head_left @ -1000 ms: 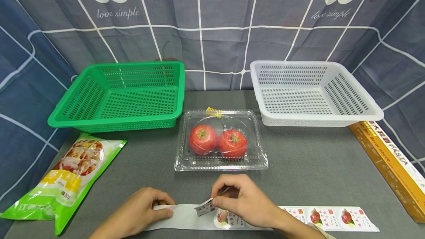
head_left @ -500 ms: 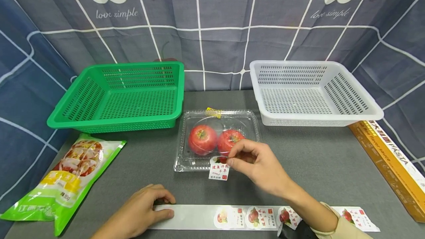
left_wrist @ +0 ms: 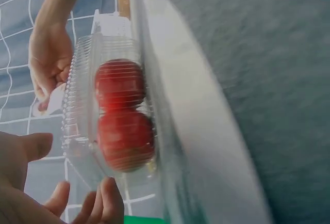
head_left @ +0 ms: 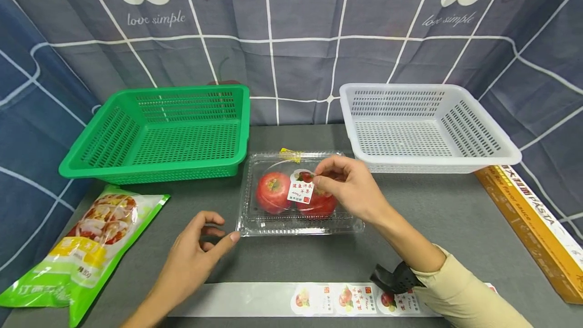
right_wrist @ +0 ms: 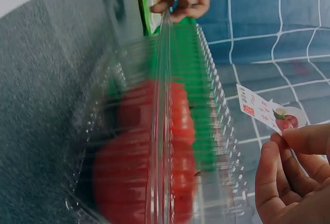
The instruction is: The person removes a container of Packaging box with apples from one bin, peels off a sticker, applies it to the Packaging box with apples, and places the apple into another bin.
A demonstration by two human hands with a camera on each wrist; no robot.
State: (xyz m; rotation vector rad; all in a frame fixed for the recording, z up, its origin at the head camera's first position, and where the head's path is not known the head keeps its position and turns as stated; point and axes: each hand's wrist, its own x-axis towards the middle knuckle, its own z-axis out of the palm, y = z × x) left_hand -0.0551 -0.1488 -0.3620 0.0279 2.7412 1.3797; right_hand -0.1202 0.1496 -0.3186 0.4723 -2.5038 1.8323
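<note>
My right hand (head_left: pixel 352 189) pinches a white apple sticker (head_left: pixel 299 195) between thumb and fingertips. In the right wrist view the sticker (right_wrist: pixel 263 110) hangs above the lid of a clear plastic clamshell box (head_left: pixel 291 228). Two red apples (head_left: pixel 274 192) lie inside, the right one partly hidden behind the sticker and hand. At the box's front left corner is my left hand (head_left: pixel 193 254), holding nothing, its thumb out and fingers loosely bent. A backing strip (head_left: pixel 250 299) of similar stickers lies along the front of the table, its left part bare.
A green basket (head_left: pixel 182 170) stands at the back left and a white basket (head_left: pixel 432 166) at the back right. A green food bag (head_left: pixel 86 254) lies at the left, a long pasta box (head_left: pixel 533 232) at the right. A grid-patterned curtain (head_left: pixel 300 65) hangs behind.
My right hand has carried the sticker off the strip, forward and up over the clamshell box. My left hand has let go of the strip and moved forward to the box's left corner.
</note>
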